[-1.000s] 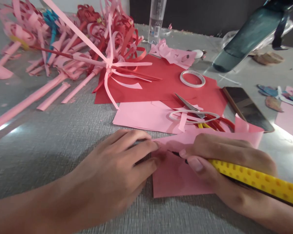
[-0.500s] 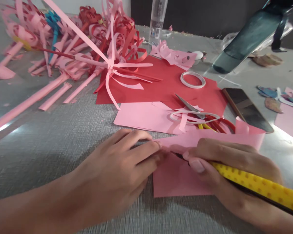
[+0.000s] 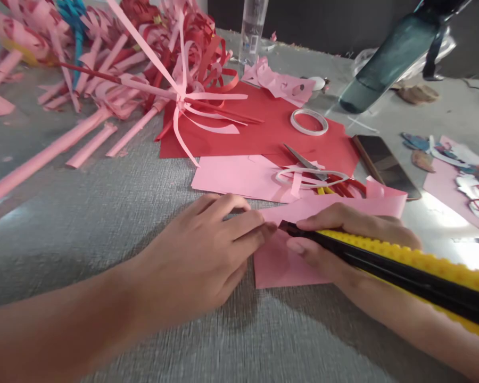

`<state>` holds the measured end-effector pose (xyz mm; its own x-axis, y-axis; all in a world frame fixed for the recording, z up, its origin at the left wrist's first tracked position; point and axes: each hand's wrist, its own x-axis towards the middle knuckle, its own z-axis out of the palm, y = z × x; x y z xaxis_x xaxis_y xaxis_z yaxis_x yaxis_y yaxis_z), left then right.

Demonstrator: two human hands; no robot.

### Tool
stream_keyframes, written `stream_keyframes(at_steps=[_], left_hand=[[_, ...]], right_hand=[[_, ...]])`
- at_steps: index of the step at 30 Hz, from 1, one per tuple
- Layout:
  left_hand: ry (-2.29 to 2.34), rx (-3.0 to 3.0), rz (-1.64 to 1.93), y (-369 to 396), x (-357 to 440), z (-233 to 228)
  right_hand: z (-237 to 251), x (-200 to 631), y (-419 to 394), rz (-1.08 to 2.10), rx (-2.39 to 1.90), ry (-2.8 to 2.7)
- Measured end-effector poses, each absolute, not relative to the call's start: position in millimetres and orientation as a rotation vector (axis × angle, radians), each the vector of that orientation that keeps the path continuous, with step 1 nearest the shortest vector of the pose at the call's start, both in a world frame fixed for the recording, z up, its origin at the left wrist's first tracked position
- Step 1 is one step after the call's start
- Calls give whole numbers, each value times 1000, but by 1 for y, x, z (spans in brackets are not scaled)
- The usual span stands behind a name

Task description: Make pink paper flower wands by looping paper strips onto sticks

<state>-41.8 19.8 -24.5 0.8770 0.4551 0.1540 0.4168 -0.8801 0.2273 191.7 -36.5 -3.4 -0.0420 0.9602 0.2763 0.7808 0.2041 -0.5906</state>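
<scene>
A smooth pink paper [image 3: 283,268] is lying on the streaky grey table [image 3: 175,351], its far right end curling. The right hand [image 3: 363,221] is pinching a long, bumpy yellow-and-black tool [image 3: 387,260] over it. The left hand [image 3: 219,244] is touching the paper's left side, fingers bent close together, thumb hidden.

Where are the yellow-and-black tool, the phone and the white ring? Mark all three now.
Yellow-and-black tool [image 3: 403,272]: head view, on its black strip.
Phone [image 3: 388,167]: head view, on its dark screen.
White ring [image 3: 309,132]: head view, on its near wall.
</scene>
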Motion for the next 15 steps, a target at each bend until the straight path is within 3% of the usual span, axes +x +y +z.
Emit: stream_keyframes(at_steps=[5, 15], left_hand=[[679, 2892, 330, 19, -41, -25], [685, 2848, 406, 19, -40, -26]], right_hand=[[-8, 188, -50, 278, -1706, -1876], [-20, 194, -57, 3, -1426, -2112]])
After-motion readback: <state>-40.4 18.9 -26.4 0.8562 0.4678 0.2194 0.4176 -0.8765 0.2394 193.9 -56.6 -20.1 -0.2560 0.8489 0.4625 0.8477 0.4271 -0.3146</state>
